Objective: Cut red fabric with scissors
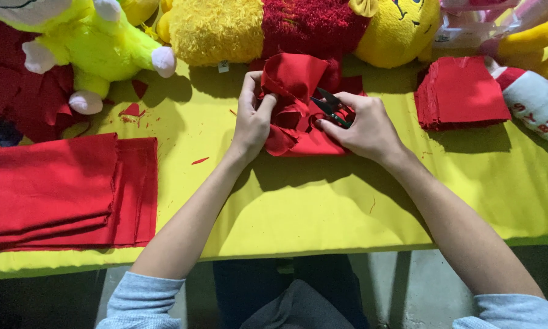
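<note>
A: What lies on the table, from left to right?

B: A stack of red cloth (61,192) lies flat at the left of the yellow table (323,213). At the middle, the left hand (251,119) pinches a bunched red fabric piece (298,109), fingers closed on its left edge.

A: And the other hand?

B: The right hand (365,128) touches the fabric's right side, fingers wrapped around small snips (332,108). The blades point up and left, toward the left hand. Further right sits a pile of red squares (463,91).
</note>
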